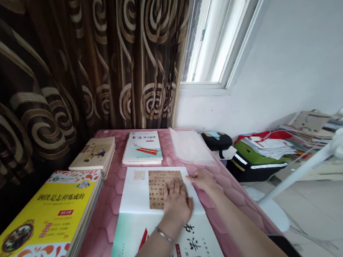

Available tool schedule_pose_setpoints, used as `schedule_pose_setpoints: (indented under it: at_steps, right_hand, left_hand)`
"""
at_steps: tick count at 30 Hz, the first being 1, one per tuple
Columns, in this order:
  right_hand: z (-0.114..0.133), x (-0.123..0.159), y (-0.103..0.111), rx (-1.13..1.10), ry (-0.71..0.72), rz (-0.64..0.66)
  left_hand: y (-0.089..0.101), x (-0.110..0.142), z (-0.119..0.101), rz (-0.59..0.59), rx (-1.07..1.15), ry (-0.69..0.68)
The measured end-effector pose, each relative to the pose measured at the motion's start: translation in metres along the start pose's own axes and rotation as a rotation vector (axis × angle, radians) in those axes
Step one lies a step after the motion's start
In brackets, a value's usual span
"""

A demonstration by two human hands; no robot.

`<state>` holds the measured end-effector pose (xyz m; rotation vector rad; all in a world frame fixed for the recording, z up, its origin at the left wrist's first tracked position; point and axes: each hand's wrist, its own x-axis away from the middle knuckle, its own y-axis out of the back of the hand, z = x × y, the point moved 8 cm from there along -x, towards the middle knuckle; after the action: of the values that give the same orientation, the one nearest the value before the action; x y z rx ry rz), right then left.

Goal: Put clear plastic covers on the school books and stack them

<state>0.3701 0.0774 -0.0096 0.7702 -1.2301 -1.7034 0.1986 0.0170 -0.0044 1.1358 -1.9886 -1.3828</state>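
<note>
The open booklet (134,232) runs lengthwise toward the curtain (109,69), left fingers (176,185) flat, released; right fingers (192,178) at its edge, grip unclear.

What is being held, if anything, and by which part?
The right hand is at the right edge of a page, near its top corner; a pinch cannot be confirmed. The left hand lies on the page, gripping nothing.

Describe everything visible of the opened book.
The opened book lies flat on pink quilting, near end unseen. Papery and creased across, it has a brown calligraphy print on white above, dark characters and red on green-white below. The left hand rests on the print; the right hand touches the right edge.
</note>
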Motion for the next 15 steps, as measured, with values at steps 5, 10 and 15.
schedule_pose_setpoints:
  at_steps: [5, 10, 15]
  right_hand:
    - [0.009, 0.005, 0.008, 0.055, -0.090, -0.044]
    - [0.013, 0.017, 0.010, 0.052, -0.115, -0.116]
    - [0.013, 0.020, 0.011, 0.053, -0.117, -0.149]
  left_hand:
    - [0.001, 0.002, 0.000, 0.006, 0.006, 0.006]
    - [0.003, -0.004, 0.003, 0.031, 0.020, 0.039]
    - [0.031, -0.021, 0.066, 0.101, -0.128, 0.218]
